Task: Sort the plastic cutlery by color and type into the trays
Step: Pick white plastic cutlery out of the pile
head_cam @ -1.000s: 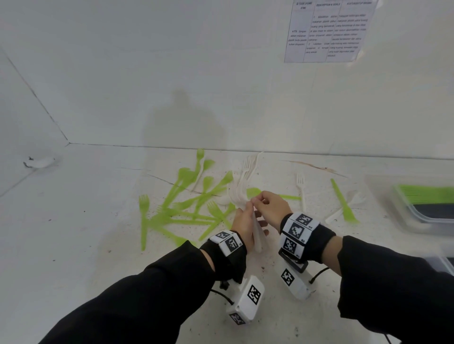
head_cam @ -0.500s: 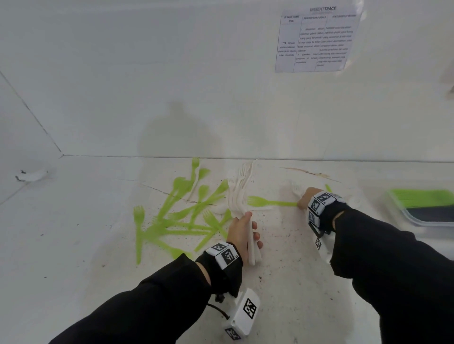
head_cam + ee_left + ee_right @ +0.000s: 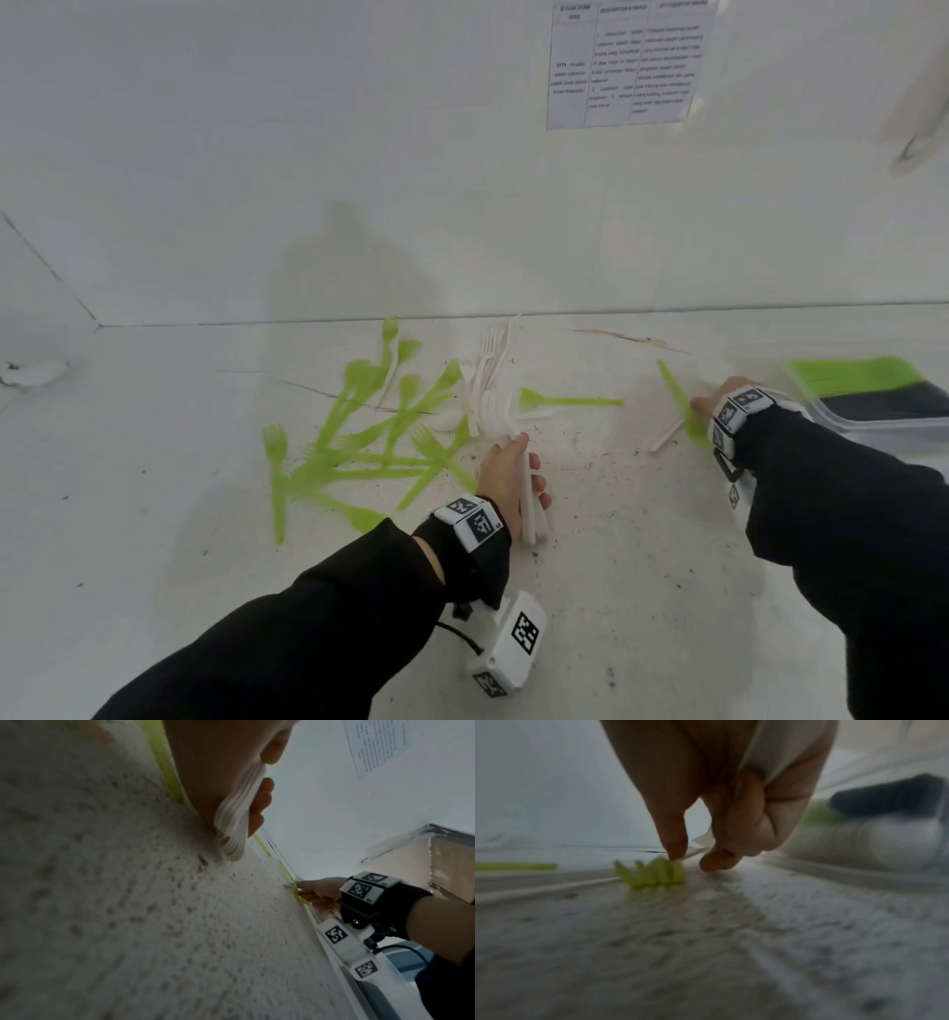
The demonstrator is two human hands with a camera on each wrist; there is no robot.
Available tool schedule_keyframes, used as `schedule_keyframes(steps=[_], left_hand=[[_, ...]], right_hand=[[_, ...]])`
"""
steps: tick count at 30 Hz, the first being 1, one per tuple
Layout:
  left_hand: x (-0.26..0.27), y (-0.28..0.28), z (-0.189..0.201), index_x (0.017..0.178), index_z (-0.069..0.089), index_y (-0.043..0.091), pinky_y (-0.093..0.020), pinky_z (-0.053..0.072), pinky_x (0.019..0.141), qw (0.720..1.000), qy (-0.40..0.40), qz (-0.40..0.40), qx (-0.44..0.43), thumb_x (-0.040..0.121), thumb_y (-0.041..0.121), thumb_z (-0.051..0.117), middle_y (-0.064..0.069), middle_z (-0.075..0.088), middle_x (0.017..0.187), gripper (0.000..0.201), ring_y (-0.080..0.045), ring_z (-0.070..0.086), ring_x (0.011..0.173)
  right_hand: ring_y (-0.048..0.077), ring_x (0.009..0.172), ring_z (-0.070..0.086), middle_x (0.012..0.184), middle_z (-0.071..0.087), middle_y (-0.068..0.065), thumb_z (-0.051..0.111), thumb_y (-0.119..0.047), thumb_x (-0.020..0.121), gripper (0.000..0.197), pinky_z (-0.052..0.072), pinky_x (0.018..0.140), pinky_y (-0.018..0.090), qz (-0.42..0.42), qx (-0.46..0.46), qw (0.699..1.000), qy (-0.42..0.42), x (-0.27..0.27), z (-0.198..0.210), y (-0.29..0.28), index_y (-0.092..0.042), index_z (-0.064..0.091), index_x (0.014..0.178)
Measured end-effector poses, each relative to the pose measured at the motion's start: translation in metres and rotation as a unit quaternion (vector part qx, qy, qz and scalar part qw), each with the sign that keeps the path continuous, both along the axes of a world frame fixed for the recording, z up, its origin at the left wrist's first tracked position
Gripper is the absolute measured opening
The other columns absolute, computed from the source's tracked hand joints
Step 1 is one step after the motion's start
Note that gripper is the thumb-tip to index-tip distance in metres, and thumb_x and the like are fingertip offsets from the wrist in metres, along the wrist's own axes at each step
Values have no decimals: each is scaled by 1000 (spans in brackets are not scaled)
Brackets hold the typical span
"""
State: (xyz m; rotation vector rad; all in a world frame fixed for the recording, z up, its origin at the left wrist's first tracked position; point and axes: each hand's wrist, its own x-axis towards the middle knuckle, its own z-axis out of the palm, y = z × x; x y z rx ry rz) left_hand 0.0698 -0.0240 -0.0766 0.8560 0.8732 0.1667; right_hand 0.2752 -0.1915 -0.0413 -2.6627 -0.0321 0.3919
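1. White walls enclose a speckled white tabletop [image 3: 590,565], with a printed sheet [image 3: 624,64] taped to the back wall
2. Left hand [image 3: 508,475] is curled around a bundle of white forks [image 3: 488,395], handles gripped in the fist, tines fanned out toward the wall; the left wrist view shows the stacked handle ends [image 3: 237,815] poking out below the fingers
3. Right hand [image 3: 711,401] is down on the tabletop beside a green fork [image 3: 678,398] and a white fork [image 3: 667,434], near the tray [image 3: 873,426] that already holds green cutlery; in the right wrist view a fingertip [image 3: 676,850] touches the green tines [image 3: 654,874], thumb close by, other fingers curled, so it looks like a pinch forming, but I cannot tell whether it has closed on anything
4. Loose green forks and spoons [image 3: 369,437] lie piled left of the bundle, and one green spoon [image 3: 565,401] lies apart to its right
5. Handling, as I judge it: each piece is very light, thin, stiff but springy and slick, lying flat; best taken by pinching the handle edges or tipping up one end first; the bundle could fan or slip if the grip loosens
6. Compared with a second ago, the right hand has left the bundle and reached far right to the tray side; the left hand stays clamped on the white forks
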Motion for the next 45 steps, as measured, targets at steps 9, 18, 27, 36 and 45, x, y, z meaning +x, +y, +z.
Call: schedule_keyframes(steps=[9,18,27,36,45], left_hand=[[-2,4,2,97,43,8,-23,37,46,1000,-4,6,14,93,26,51,-2,44,67,20,-11,40,37],[-1,19,16,86,43,11,-23,35,46,998,-28,37,43,94,24,50,-1,44,66,17,-11,39,37],[-7,23,22,85,46,16,-23,33,49,996,-51,52,43,95,24,43,-2,42,67,13,-14,37,42],[-17,12,13,113,52,9,-23,40,47,995,-74,51,45,99,33,35,-9,58,85,33,-18,51,59],[-34,14,17,127,49,3,-33,50,77,996,-48,68,34,99,34,33,-19,57,127,46,-27,59,108]], right_hand=[[38,112,54,122,56,23,42,-18,95,38,43,89,37,-37,124,991,-24,-4,18,38,5,43,125],[32,88,55,119,56,24,42,-8,96,28,45,78,42,28,226,967,-116,-14,36,62,-3,38,123],[24,79,55,132,50,15,40,-5,95,42,46,66,34,97,288,952,-23,-67,60,90,1,40,136],[28,72,58,71,58,4,52,-16,92,22,49,62,37,208,309,926,71,-174,20,124,-19,57,70],[28,93,58,101,63,18,40,-20,99,30,40,76,26,228,291,926,77,-193,13,135,-1,63,99]])
